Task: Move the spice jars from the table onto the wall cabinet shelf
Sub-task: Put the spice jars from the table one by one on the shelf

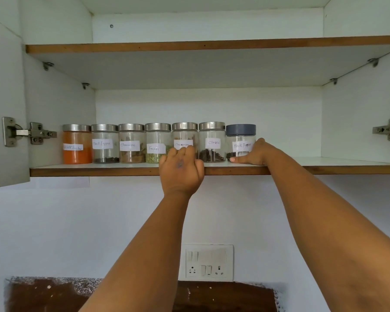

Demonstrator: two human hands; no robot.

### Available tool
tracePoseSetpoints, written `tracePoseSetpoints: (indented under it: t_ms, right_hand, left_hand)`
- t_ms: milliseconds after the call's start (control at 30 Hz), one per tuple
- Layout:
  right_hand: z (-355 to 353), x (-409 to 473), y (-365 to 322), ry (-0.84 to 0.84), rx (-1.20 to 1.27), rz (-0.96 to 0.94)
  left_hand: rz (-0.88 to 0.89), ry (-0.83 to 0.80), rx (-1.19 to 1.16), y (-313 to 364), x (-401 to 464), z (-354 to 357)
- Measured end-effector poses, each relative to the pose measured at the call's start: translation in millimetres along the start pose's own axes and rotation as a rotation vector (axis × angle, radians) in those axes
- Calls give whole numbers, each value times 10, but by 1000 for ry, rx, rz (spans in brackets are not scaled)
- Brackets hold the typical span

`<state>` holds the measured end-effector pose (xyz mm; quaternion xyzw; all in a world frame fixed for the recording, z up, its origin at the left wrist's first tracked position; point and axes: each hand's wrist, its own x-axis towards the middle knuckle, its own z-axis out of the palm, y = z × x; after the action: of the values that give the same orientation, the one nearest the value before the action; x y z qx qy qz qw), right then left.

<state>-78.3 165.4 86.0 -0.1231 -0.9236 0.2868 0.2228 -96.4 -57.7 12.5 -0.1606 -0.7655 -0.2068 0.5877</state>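
Jars: seven stand upright in one row on the lower cabinet shelf (pixel 324 163), side by side, from the orange powder jar (pixel 77 145) at left to the grey-lidded jar (pixel 241 137) at right; the other six have steel lids. The left hand (pixel 181 171) sits at the shelf edge, fingers curled against the cinnamon jar (pixel 185 137); whether it grips cannot be told. The right hand (pixel 256 154) wraps the grey-lidded jar's right side, thumb along its base.
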Motion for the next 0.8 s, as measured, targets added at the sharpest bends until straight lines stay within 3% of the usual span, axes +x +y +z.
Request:
tracePoseSetpoints:
  t_ms: [233,600,800]
  right_hand:
    - [17,-8,-3,-9,-51,0]
    - [41,-326,-72,129,-121,231]
    - [179,-717,34,345,-446,136]
  left_hand:
    - [1,10,-24,-8,5,2]
    - [55,-52,-68,-37,45,-54]
    - [96,-152,-78,-58,46,-130]
